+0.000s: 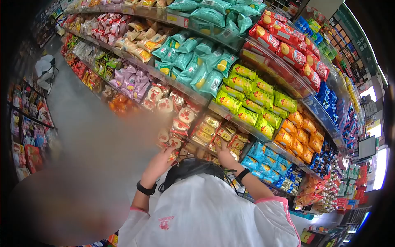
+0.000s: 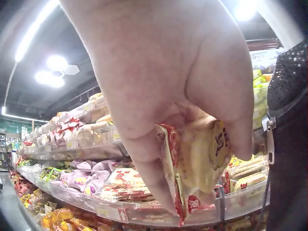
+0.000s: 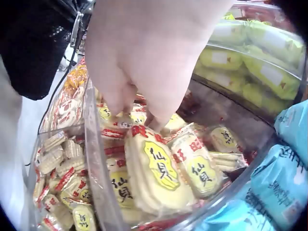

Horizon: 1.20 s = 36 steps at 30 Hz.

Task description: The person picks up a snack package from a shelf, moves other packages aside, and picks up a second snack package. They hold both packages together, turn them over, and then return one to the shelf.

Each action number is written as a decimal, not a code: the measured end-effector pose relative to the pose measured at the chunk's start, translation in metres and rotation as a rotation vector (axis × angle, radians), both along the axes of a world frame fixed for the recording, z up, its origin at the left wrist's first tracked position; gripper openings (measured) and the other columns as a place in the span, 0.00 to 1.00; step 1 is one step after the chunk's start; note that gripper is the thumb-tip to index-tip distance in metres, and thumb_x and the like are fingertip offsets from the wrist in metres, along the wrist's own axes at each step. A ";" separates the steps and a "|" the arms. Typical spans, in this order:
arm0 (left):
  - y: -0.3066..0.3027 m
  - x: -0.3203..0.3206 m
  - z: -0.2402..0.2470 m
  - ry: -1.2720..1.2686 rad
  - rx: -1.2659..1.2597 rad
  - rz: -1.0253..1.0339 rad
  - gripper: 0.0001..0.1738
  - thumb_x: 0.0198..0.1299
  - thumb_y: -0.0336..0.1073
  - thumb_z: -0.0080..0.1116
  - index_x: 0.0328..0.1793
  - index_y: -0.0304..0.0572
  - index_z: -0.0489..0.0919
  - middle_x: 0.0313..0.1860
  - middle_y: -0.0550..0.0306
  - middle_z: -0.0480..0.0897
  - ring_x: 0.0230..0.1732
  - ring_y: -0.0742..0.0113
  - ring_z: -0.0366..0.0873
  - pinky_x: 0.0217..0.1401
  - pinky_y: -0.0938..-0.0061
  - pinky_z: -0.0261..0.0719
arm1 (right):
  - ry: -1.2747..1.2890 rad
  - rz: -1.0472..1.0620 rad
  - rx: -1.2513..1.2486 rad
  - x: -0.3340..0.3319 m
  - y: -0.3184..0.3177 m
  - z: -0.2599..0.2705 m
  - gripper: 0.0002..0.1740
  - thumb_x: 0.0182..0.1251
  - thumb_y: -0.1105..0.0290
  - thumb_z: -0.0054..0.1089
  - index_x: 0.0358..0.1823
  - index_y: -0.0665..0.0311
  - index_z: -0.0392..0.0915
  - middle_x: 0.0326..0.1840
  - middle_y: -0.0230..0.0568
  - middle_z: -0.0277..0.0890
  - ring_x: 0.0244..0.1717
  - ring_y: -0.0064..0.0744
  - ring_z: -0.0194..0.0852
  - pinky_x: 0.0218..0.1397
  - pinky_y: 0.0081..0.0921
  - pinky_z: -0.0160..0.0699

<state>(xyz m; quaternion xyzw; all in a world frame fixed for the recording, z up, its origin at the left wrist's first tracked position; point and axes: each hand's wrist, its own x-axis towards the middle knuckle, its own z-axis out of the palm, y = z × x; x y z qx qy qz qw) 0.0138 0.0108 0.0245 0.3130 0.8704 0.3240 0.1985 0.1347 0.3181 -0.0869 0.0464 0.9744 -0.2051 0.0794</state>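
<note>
My left hand (image 1: pixel 163 159) grips a clear-wrapped packet of rice crackers (image 2: pixel 195 159) with red edging, thumb on one side and fingers on the other. It hangs in front of the shelf edge in the left wrist view. Inside a clear divided bin (image 3: pixel 98 178), my right hand (image 1: pixel 224 154) reaches down among similar packets. Its thumb and fingers pinch the top edge of a rice cracker packet (image 3: pixel 156 175) with a yellow label, which stands tilted over the others. Another packet (image 3: pixel 197 166) leans right beside it.
Green packets (image 1: pixel 247 96) fill the tier behind the bin, and blue bags (image 1: pixel 265 158) lie to its right. White-and-red cracker packets (image 1: pixel 183 117) are on the left. A black bag (image 1: pixel 193 166) hangs at my chest. Another person (image 1: pixel 44 70) is in the aisle at far left.
</note>
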 end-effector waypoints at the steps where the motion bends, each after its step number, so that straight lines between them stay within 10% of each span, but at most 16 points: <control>1: -0.001 0.002 -0.002 -0.007 0.002 0.007 0.24 0.58 0.35 0.58 0.61 0.41 0.68 0.53 0.39 0.74 0.50 0.38 0.74 0.48 0.56 0.75 | -0.019 -0.009 -0.004 -0.001 -0.001 0.003 0.31 0.50 0.83 0.48 0.61 0.73 0.65 0.66 0.65 0.55 0.53 0.64 0.70 0.57 0.45 0.72; 5: -0.007 0.012 -0.004 -0.020 0.101 0.078 0.23 0.56 0.36 0.61 0.58 0.43 0.71 0.49 0.40 0.76 0.48 0.38 0.75 0.47 0.56 0.75 | 0.229 0.123 -0.110 -0.019 0.012 0.025 0.24 0.50 0.83 0.48 0.53 0.74 0.69 0.57 0.65 0.67 0.50 0.62 0.71 0.55 0.47 0.72; 11: -0.034 0.032 -0.036 0.094 0.071 0.170 0.22 0.56 0.34 0.60 0.57 0.42 0.72 0.44 0.39 0.77 0.45 0.39 0.75 0.46 0.56 0.75 | 0.148 -0.298 0.215 -0.047 0.041 0.021 0.22 0.69 0.63 0.47 0.58 0.71 0.68 0.52 0.62 0.70 0.54 0.62 0.67 0.60 0.47 0.66; 19: -0.057 0.048 0.004 -0.143 -0.004 0.346 0.19 0.59 0.35 0.58 0.56 0.42 0.72 0.44 0.41 0.77 0.46 0.40 0.75 0.46 0.57 0.75 | -0.243 -0.161 0.286 -0.051 0.047 0.004 0.40 0.71 0.41 0.34 0.76 0.57 0.43 0.75 0.55 0.48 0.70 0.63 0.50 0.70 0.57 0.47; 29: -0.076 0.059 -0.011 -0.092 -0.061 0.353 0.18 0.58 0.35 0.57 0.55 0.43 0.73 0.43 0.42 0.77 0.44 0.41 0.75 0.45 0.56 0.74 | -0.038 -0.210 0.309 -0.068 0.095 -0.009 0.15 0.69 0.64 0.43 0.49 0.64 0.73 0.46 0.63 0.75 0.47 0.63 0.73 0.49 0.49 0.73; 36: -0.079 0.060 0.011 -0.020 -0.061 0.342 0.19 0.57 0.34 0.57 0.56 0.43 0.72 0.42 0.42 0.77 0.44 0.41 0.75 0.44 0.57 0.75 | -0.292 -0.332 0.438 -0.085 0.091 -0.017 0.14 0.65 0.69 0.46 0.48 0.66 0.76 0.50 0.60 0.76 0.51 0.58 0.74 0.52 0.48 0.74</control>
